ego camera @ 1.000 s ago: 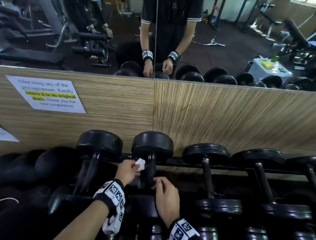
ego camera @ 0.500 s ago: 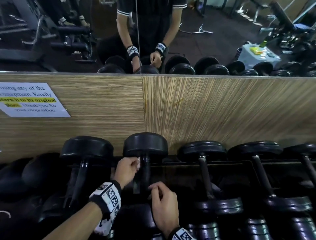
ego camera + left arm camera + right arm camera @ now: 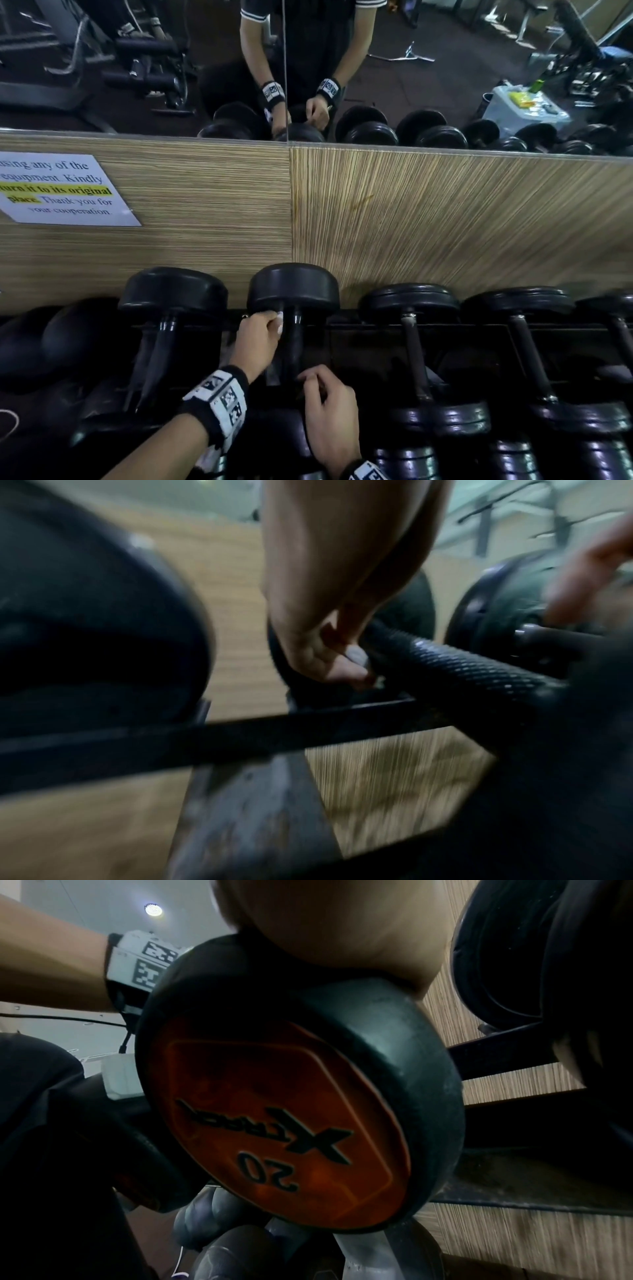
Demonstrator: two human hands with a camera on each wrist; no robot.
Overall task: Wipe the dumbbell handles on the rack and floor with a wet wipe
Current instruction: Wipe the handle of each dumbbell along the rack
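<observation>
A black dumbbell (image 3: 293,294) lies on the rack (image 3: 376,334), second from the left in the row. My left hand (image 3: 255,337) pinches a small white wet wipe (image 3: 279,322) against the far end of its knurled handle (image 3: 291,349), just under the far head. In the left wrist view the wipe (image 3: 356,654) sits bunched in the fingers (image 3: 329,666) beside the handle (image 3: 462,666). My right hand (image 3: 330,411) rests on the near head, fingers curled toward the handle's near end. The right wrist view shows that head's orange "20" end cap (image 3: 284,1123) under my palm (image 3: 342,920).
More black dumbbells (image 3: 409,301) fill the rack on both sides, close together. A wood-grain wall panel (image 3: 445,222) with a notice (image 3: 58,190) stands right behind the rack, with a mirror (image 3: 411,68) above. Lower dumbbells (image 3: 219,1223) sit beneath.
My left hand has slid the wipe up the handle toward the far head, and less of the wipe shows. The right hand stays at the near end. The head view has dipped a little.
</observation>
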